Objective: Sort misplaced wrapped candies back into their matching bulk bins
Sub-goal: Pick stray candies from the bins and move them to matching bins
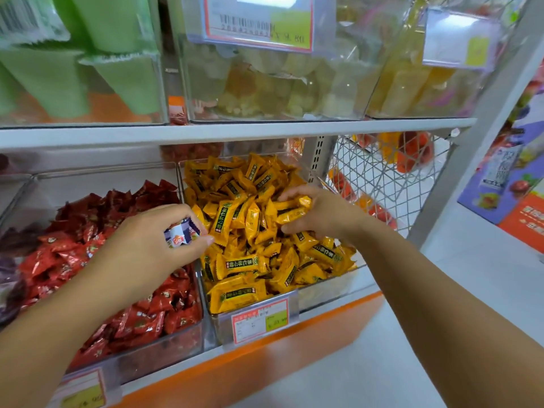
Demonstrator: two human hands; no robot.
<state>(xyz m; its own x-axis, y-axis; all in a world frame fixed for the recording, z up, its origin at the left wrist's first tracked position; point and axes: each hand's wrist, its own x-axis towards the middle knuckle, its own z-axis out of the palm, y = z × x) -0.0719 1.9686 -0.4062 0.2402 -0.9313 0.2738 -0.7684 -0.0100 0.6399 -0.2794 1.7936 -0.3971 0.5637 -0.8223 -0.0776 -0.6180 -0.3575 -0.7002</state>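
Over the yellow-candy bin (pixel 329 290) my right hand (pixel 321 213) reaches in, fingers curled around yellow candies (pixel 294 209). My left hand (pixel 147 242) hovers beside, pinching a white-and-blue wrapped candy (pixel 181 232) at its fingertips.

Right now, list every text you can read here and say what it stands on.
"5.80": upper price tag, on its yellow patch, faint; the barcode digits are blurred.
Lower tag on the yellow bin: print and price too blurred to read.
Yellow candies: Chinese characters, too small to read.
White candy in the left hand: logo unreadable.
Boxes at right: characters blurred.
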